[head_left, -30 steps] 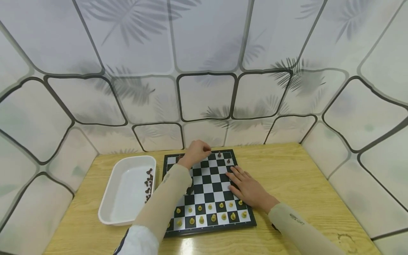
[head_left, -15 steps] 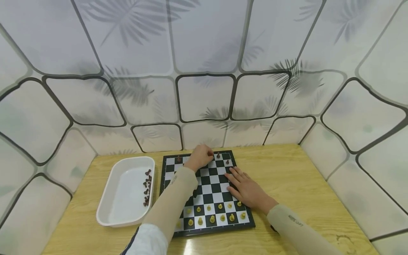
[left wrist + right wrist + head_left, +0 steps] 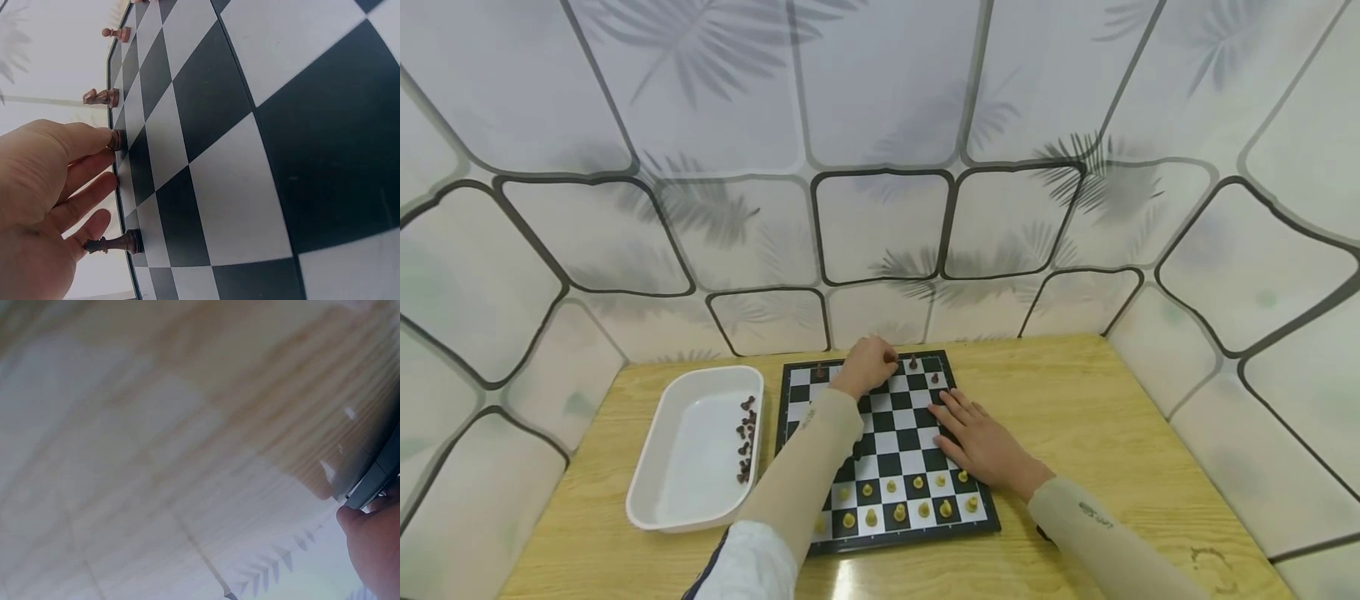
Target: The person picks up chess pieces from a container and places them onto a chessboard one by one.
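A black-and-white chessboard point(image 3: 898, 418) lies on the table. My left hand point(image 3: 868, 367) is over its far row; thumb and forefinger pinch a brown chess piece point(image 3: 117, 140), whose top the fingers hide. Beside it stand a brown knight point(image 3: 103, 97) and, farther off, a brown pawn point(image 3: 117, 34). A taller dark chess piece point(image 3: 115, 242) stands by the little finger. My right hand point(image 3: 981, 446) rests with straight fingers on the board's right edge. In the right wrist view its thumb point(image 3: 351, 517) touches the board's side.
Left of the board is a white tray point(image 3: 647, 467), with several brown pieces point(image 3: 747, 429) along its right side. Yellow pieces point(image 3: 899, 512) occupy the board's two near rows, partly behind the left sleeve point(image 3: 820, 467). A patterned wall point(image 3: 880, 229) rises behind the table point(image 3: 1045, 392).
The left forearm has swung to the right, uncovering the brown piece at the far left corner. Its hand shifted right, then slightly back left. The right hand keeps its place.
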Action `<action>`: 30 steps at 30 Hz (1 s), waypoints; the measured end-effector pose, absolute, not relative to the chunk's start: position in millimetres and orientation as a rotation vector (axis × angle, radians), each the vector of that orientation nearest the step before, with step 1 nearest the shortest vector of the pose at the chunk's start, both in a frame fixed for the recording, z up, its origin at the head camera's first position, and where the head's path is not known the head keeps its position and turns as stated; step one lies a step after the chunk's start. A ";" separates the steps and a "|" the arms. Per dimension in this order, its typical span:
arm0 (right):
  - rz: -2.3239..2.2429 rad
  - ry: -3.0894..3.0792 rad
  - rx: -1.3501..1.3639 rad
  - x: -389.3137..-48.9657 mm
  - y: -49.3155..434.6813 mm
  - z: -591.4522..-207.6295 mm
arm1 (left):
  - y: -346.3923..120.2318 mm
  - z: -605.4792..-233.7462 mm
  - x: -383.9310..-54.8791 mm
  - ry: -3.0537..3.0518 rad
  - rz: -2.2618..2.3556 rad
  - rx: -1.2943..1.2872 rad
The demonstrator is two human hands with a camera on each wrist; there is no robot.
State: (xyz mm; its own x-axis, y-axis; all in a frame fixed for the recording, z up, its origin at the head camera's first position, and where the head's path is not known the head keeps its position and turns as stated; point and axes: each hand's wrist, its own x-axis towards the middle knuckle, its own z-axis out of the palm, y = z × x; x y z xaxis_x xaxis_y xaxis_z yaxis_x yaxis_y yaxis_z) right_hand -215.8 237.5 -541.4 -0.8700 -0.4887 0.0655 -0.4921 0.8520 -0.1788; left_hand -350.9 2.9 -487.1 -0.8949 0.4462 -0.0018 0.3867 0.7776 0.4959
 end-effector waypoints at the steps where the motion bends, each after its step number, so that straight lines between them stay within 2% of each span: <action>1: 0.298 -3.007 0.796 -216.0 237.6 -541.7 | 3.0 -487.1 -350.8 2.851 0.751 0.672; 17: 0.308 -3.021 0.790 -216.0 237.1 -541.8 | 6.8 -493.9 -353.5 2.890 0.759 0.663; 30: 0.297 -3.030 0.780 -215.3 236.5 -539.8 | -1.8 -483.3 -350.8 2.829 0.883 0.668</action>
State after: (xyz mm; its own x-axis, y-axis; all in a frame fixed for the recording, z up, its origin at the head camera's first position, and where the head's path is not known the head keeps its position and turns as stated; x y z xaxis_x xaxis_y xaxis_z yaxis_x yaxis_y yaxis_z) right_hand -215.3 236.5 -539.8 -0.8768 -0.4787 0.0452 -0.4784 0.8589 -0.1829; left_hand -350.8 -1.8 -483.3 -0.8981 0.4386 0.0314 0.3786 0.7351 0.5624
